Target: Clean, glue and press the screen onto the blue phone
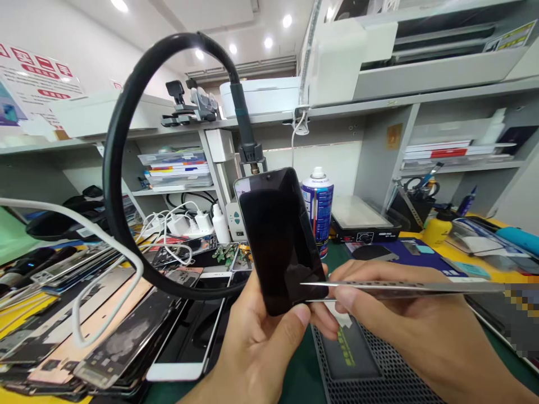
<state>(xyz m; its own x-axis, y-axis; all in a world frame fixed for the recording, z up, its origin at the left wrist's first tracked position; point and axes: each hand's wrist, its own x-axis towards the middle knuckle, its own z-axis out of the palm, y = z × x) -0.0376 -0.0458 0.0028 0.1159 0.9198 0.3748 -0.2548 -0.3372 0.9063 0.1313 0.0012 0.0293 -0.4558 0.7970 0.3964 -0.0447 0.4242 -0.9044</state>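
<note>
My left hand [256, 336] holds a black smartphone [280, 241] upright in front of me, fingers wrapped round its lower end, thumb on the dark screen's bottom corner. My right hand [404, 325] is closed on metal tweezers [404, 287]; their thin tips point left and touch the phone's lower right edge. A small white scrap [343, 320] shows between my right fingers below the tweezers.
Several dismantled phones and screens [105, 325] are piled at the left. A black looped cable [126, 146] arches up from behind the phone. A blue spray can [318, 207], a hot plate [362, 221], a yellow bottle [438, 230] and a black perforated mat [370, 370] lie around.
</note>
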